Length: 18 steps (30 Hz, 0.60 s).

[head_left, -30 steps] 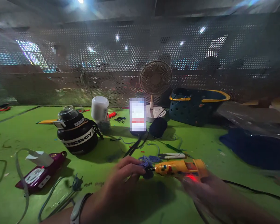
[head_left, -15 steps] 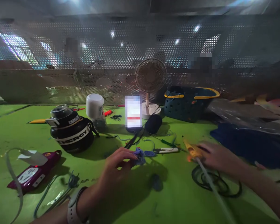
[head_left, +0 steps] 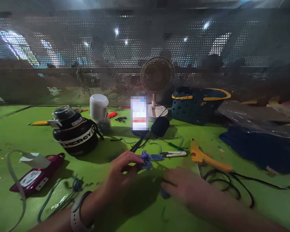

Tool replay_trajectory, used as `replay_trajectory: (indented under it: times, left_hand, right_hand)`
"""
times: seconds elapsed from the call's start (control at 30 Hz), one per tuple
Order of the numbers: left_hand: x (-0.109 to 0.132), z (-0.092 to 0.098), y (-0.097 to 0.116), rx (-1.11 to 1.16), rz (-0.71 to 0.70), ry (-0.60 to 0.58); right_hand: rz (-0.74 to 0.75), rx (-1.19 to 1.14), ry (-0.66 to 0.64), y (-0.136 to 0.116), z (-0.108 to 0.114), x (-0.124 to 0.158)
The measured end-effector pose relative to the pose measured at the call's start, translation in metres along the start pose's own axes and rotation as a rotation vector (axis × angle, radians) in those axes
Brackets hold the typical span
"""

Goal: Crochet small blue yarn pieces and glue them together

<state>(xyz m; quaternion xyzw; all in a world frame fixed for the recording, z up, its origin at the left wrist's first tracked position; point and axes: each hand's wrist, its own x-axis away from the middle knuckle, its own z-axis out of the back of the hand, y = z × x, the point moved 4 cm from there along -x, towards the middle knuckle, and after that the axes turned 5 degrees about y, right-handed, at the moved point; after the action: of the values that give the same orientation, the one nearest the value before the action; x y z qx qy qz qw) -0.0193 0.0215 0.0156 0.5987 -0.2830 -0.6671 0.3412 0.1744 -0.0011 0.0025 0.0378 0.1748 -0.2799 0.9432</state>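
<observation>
My left hand pinches a blue-purple crocheted flower between thumb and fingers above the green table. A small crocheted leaf-like piece sticks out to the flower's right. My right hand is blurred and curls down over a small dark blue piece on the table; whether its fingers grip the piece is unclear. Beyond that hand, a yellow glue gun lies on its side with its nozzle pointing away. White-handled thread snips and a green crochet hook lie near the flower.
A lit phone stands before a small fan, beside dark yarn. A black jug and a purple power strip are at left. A dark basket and navy cloth are at right. Black cord coils near my right arm.
My right hand has let go of the glue gun, which now lies on the table, and has moved left to the small dark blue piece. My left hand still holds the flower.
</observation>
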Motion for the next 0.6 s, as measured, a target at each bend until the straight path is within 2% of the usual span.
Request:
replay_trajectory:
  times: [0.07,0.17,0.2,0.3,0.37,0.43,0.53,0.6]
  left_hand:
    - [0.001,0.000,-0.002,0.018,0.043,0.010]
    - [0.002,0.000,-0.003,0.016,0.080,0.003]
    - [0.002,0.000,-0.003,0.015,0.079,-0.001]
    - [0.002,-0.001,-0.001,0.017,0.066,-0.011]
    - [0.003,-0.002,-0.001,0.023,0.076,-0.025]
    - [0.004,-0.003,-0.001,0.025,0.091,-0.037]
    - [0.006,-0.004,-0.004,0.015,0.118,-0.036]
    - [0.007,-0.005,-0.006,0.016,0.132,-0.035]
  right_hand:
    - [-0.016,-0.028,0.079,0.002,-0.010,0.000]
    - [-0.119,-0.191,0.295,0.013,0.005,0.000]
    - [-0.193,-0.289,0.364,0.017,0.014,-0.002]
    - [-0.550,-0.658,0.514,0.029,0.030,-0.009]
    - [-0.765,-0.904,0.497,0.031,0.027,-0.016]
    - [-0.912,-1.125,0.452,0.028,0.018,-0.023]
    - [-0.993,-1.348,0.436,0.024,0.005,-0.030]
    - [-0.973,-1.374,0.447,0.024,0.001,-0.032]
